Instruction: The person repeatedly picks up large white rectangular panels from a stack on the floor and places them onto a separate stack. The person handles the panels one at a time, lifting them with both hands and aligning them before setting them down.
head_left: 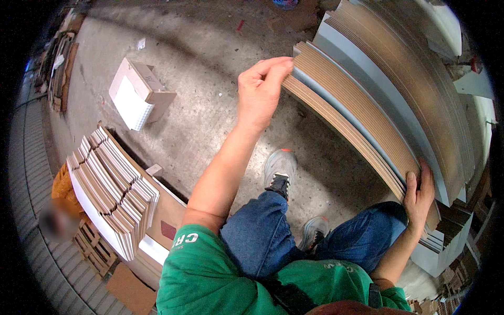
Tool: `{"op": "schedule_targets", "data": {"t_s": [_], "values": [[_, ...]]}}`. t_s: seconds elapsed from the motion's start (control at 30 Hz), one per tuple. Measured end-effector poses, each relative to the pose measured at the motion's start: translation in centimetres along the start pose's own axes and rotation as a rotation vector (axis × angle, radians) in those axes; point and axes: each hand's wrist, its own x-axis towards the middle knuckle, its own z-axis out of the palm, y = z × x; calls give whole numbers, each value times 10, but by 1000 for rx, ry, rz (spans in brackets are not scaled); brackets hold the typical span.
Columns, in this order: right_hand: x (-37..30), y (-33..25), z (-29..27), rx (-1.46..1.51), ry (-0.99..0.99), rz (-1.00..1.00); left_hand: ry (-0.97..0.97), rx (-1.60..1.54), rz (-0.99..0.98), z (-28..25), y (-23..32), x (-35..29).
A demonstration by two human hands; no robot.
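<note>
A tall stack of flat cardboard sheets, brown edges up and grey-white faces between the batches, stands at my right. My left hand pinches the far corner of the nearest thin batch of cardboard sheets, thumb and fingers closed. At the near end of that batch, my right hand is closed over the edges, its thumb on the side toward me; part of its grip is hidden. Both arms are spread wide, and the batch spans between them beside my knee.
Left of me lies a pile of folded white-and-brown cardboard. A cardboard box with a white sheet on it sits on the concrete floor. A person in orange is at the far left. White open cartons stand near my right forearm.
</note>
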Motion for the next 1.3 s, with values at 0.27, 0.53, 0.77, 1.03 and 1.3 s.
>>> {"op": "schedule_targets", "data": {"t_s": [0.27,0.53,0.77,1.03,1.3], "values": [[0,4,0,-28,0,-1,15,99,26,3,-1,2],[2,4,0,12,3,-11,6,82,70,2,-1,2],[2,4,-1,10,-14,10,20,-19,-78,10,2,2],[2,5,0,-6,5,-24,49,-10,-35,12,-2,5],[2,5,-1,2,3,-18,6,35,30,6,-6,5]]}}
